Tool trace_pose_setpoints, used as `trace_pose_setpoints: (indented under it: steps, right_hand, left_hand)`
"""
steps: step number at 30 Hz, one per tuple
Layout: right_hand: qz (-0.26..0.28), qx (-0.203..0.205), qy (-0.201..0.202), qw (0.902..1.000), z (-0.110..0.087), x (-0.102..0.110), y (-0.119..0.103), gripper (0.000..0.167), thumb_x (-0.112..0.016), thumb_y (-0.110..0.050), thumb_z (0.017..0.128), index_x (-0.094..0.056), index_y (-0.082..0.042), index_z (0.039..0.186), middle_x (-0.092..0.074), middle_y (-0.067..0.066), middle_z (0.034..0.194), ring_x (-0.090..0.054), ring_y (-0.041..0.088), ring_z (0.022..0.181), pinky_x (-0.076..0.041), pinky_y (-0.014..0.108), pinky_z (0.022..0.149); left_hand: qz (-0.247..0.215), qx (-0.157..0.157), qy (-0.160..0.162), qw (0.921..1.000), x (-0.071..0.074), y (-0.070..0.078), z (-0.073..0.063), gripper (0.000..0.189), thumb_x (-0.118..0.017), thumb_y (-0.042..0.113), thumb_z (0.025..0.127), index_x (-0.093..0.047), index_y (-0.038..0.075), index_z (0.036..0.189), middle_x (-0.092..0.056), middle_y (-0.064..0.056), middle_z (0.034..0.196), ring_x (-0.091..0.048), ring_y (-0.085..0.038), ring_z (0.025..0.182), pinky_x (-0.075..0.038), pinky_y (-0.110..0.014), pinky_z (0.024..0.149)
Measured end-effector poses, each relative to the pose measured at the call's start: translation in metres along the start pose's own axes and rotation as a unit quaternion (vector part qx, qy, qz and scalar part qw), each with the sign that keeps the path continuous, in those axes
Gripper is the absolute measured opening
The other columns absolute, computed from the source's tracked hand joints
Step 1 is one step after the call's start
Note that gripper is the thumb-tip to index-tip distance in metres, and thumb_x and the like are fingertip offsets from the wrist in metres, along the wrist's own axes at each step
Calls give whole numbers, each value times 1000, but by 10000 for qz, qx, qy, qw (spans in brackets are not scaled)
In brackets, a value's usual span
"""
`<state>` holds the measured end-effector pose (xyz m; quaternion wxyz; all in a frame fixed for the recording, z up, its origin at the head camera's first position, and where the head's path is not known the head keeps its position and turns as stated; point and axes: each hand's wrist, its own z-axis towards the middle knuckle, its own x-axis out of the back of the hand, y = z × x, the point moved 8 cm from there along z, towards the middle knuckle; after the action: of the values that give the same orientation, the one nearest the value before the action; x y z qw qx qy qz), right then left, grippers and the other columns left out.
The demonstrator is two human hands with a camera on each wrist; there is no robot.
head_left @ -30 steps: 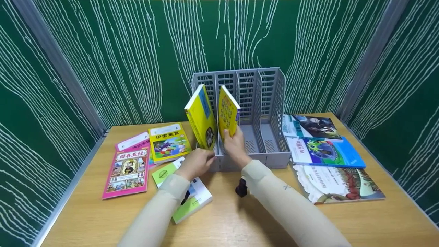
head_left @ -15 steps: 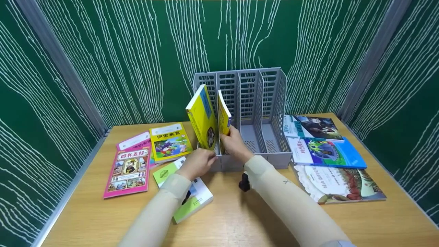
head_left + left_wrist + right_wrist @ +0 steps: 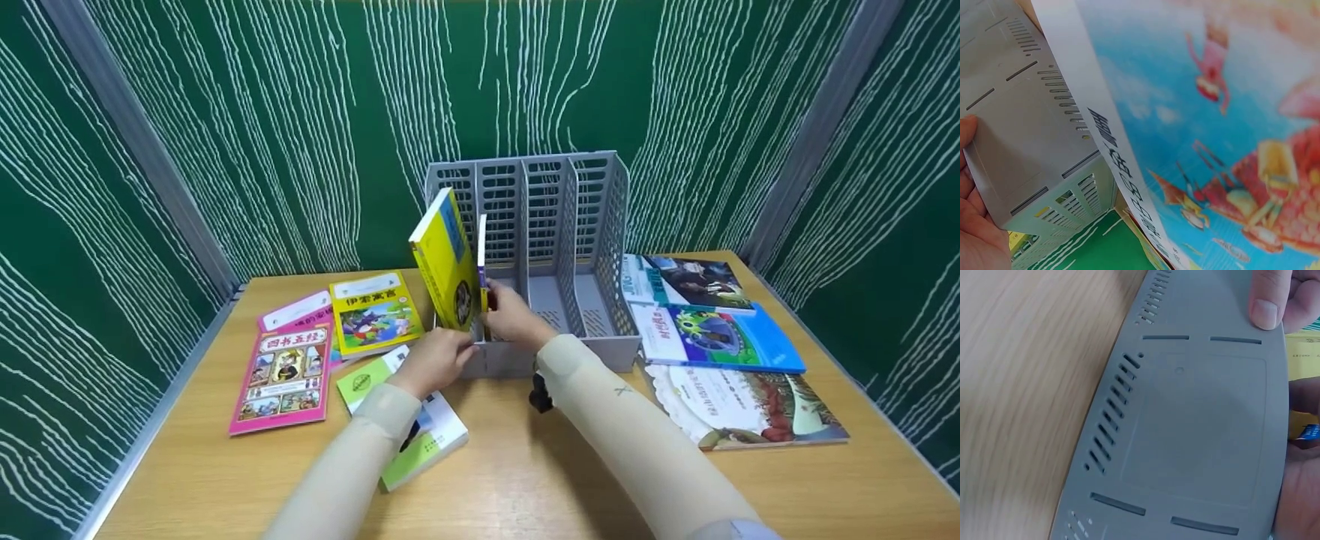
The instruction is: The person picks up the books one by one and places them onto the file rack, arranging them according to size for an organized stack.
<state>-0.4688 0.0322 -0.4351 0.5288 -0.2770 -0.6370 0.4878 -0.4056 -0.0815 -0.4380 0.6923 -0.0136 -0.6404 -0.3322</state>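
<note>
A grey file rack [image 3: 600, 351] with several compartments stands at the table's middle. My left hand [image 3: 437, 361] grips its front rim; in the left wrist view the thumb [image 3: 968, 128] lies on the front panel [image 3: 1027, 129]. A thicker yellow book [image 3: 444, 255] stands tilted in the leftmost compartment, just behind that hand. My right hand [image 3: 517, 315] holds a thin yellow book [image 3: 482, 255] upright, its edge towards me, at the second compartment beside the divider. The right wrist view shows the right hand's fingers [image 3: 1303, 495] behind the front panel, next to a yellow-and-blue piece of the book [image 3: 1304, 424].
Green-and-white books [image 3: 427, 450] lie under my left wrist. Further left are a pink comic book [image 3: 281, 382], another pink book [image 3: 300, 307] and a yellow storybook [image 3: 375, 311]. Overlapping picture books [image 3: 739, 337] lie right of the rack. Green walls [image 3: 300, 112] enclose the table.
My right hand has lowered the thin yellow book and turned it edge-on, close to the divider. My left hand stays at the rack's front rim.
</note>
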Motion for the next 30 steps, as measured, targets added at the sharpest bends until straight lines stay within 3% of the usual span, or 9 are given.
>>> trace_pose_setpoints:
  steps: [7, 13, 18, 22, 26, 28, 30]
  right_hand:
    - [60, -123, 529, 9985, 0, 10, 3, 65, -65, 10, 101, -42, 5, 162, -57, 29, 157, -59, 43, 144, -53, 49, 118]
    - [-313, -184, 540, 9979, -7, 20, -3, 64, -71, 6, 99, -46, 9, 157, -62, 30, 149, -63, 42, 139, -56, 49, 115]
    - [-767, -29, 547, 9955, -21, 36, -10, 62, -71, 2, 99, -47, 8, 157, -64, 31, 145, -66, 43, 134, -58, 49, 112]
    - [-994, 167, 683, 9926, -37, 54, -17, 54, -67, 3, 101, -53, 4, 154, -68, 26, 141, -68, 40, 130, -59, 48, 111]
    - [-1375, 398, 890, 9857, -53, 72, -20, 45, -64, 1, 102, -60, 0, 147, -71, 20, 137, -70, 36, 126, -59, 48, 110]
    - [-1723, 482, 941, 9793, -60, 78, -20, 43, -64, 0, 103, -62, -1, 146, -70, 19, 139, -68, 36, 129, -58, 49, 113]
    - [-2162, 514, 1001, 9698, -67, 84, -18, 42, -65, -3, 103, -63, -3, 145, -69, 18, 144, -66, 36, 134, -55, 51, 116]
  left_hand:
    - [-70, 61, -53, 9999, -3, 4, 1, 24, -63, 24, 112, -80, 7, 109, -78, -8, 95, -64, -20, 79, -60, -39, 80]
    - [88, -23, -14, 10000, -4, 6, 2, 24, -63, 24, 111, -79, 9, 102, -74, -5, 86, -59, -18, 76, -56, -37, 76]
    - [-70, 34, -36, 10000, -4, 6, 2, 25, -62, 25, 112, -79, 9, 102, -74, -6, 87, -61, -20, 77, -56, -38, 75]
    - [-88, 123, -8, 9999, 1, 4, -2, 22, -64, 23, 111, -78, 7, 116, -79, -10, 109, -73, -26, 99, -62, -44, 94]
    - [-74, -130, 433, 9989, 16, 3, -12, 26, -68, 17, 108, -74, 5, 130, -77, -13, 130, -72, -32, 123, -58, -50, 112]
    - [-44, -299, 742, 9968, 28, 2, -18, 28, -69, 15, 107, -73, 4, 132, -76, -14, 133, -71, -34, 126, -57, -50, 113]
    - [-35, -263, 958, 9950, 40, -2, -24, 30, -70, 15, 106, -72, 4, 134, -75, -15, 134, -71, -34, 126, -57, -50, 113]
